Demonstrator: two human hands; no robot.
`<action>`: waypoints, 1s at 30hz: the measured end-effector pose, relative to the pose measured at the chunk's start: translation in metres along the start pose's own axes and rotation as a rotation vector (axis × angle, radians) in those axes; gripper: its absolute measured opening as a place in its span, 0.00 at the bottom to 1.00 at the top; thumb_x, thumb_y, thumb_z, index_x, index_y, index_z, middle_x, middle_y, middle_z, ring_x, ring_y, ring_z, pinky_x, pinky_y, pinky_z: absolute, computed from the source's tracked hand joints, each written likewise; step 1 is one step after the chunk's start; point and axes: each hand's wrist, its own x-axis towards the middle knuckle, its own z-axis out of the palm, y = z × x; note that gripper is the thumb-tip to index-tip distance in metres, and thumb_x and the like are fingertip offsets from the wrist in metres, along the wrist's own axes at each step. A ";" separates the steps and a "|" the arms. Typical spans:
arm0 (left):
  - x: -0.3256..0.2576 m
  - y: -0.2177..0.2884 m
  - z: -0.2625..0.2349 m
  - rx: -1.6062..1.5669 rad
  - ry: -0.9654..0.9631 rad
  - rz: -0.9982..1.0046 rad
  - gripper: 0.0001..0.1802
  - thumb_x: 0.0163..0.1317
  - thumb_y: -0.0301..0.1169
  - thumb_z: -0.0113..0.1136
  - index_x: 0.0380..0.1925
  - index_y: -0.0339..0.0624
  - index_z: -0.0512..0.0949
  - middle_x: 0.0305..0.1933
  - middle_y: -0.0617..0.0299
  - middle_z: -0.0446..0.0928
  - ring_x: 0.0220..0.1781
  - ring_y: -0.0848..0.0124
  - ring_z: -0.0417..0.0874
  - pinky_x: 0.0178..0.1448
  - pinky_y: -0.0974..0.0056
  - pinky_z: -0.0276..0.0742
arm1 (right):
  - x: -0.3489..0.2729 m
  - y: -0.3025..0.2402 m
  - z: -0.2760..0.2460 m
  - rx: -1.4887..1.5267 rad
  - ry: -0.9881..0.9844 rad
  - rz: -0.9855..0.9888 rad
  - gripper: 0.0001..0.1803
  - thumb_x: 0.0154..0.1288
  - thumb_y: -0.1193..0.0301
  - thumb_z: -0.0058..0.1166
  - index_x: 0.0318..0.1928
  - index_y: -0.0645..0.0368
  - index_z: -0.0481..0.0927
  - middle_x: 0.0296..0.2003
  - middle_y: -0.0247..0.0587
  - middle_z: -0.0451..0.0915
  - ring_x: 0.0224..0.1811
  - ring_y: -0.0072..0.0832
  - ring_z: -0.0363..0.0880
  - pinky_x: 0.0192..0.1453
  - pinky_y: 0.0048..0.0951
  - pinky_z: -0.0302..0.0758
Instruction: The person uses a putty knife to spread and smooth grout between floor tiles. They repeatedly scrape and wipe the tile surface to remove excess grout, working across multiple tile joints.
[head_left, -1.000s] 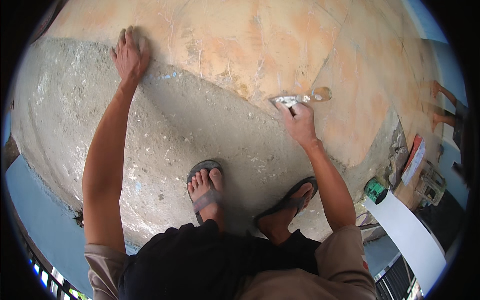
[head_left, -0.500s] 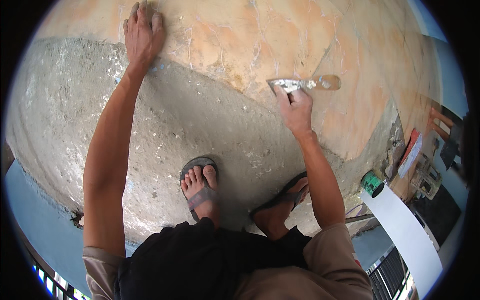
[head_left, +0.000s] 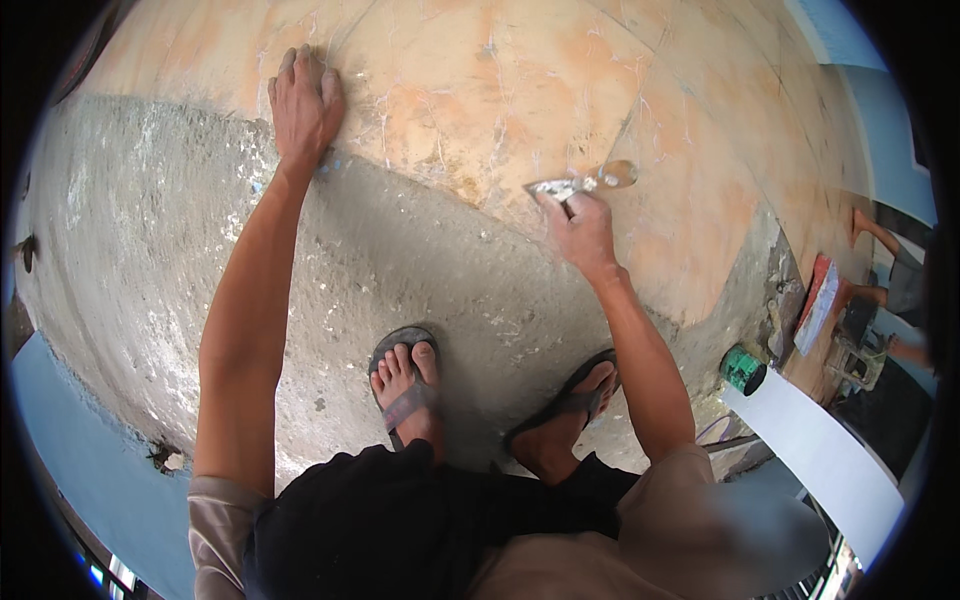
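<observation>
My left hand [head_left: 306,112] lies on the orange-beige tile surface [head_left: 420,90], fingers stretched forward, close to the edge where it meets rough grey cement [head_left: 430,255]. In my right hand [head_left: 584,232] is a putty knife [head_left: 556,188]. Its metal blade is smeared with white and its pointed corner faces left. The brown wooden handle sticks out to the right beyond my fist. The blade is just over the tile near the cement edge; whether it touches I cannot tell. Thin whitish lines and cracks run across the tile.
My feet in dark sandals [head_left: 402,385] stand on the cement. At right are a green tin [head_left: 743,369], a long white strip [head_left: 820,445] and a red-and-white flat object [head_left: 818,305]. Another person's limbs [head_left: 880,235] show at the right rim. A blurred patch covers the lower right.
The putty knife and my right hand have shifted slightly left and down, and the handle looks shorter. My left hand stays on the tile. More of the other person's limbs shows at right.
</observation>
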 end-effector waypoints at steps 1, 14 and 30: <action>0.000 0.001 -0.001 -0.001 0.002 0.000 0.32 0.74 0.40 0.55 0.74 0.36 0.68 0.78 0.36 0.66 0.79 0.43 0.65 0.84 0.44 0.55 | 0.024 0.002 -0.006 0.080 0.039 0.144 0.11 0.71 0.68 0.67 0.45 0.65 0.90 0.33 0.46 0.89 0.35 0.29 0.86 0.41 0.34 0.80; -0.091 0.161 -0.042 -0.481 -0.203 0.242 0.26 0.71 0.32 0.61 0.68 0.42 0.76 0.75 0.46 0.71 0.80 0.47 0.67 0.84 0.38 0.56 | -0.020 -0.001 0.009 0.183 0.129 0.152 0.11 0.73 0.68 0.64 0.46 0.63 0.90 0.33 0.47 0.89 0.33 0.29 0.85 0.42 0.33 0.80; -0.091 0.163 -0.029 0.042 -0.491 0.327 0.31 0.66 0.37 0.66 0.67 0.35 0.75 0.79 0.48 0.68 0.83 0.54 0.64 0.86 0.33 0.43 | -0.022 0.003 -0.031 0.171 -0.035 0.298 0.13 0.72 0.67 0.64 0.47 0.64 0.90 0.39 0.46 0.91 0.40 0.28 0.87 0.47 0.32 0.81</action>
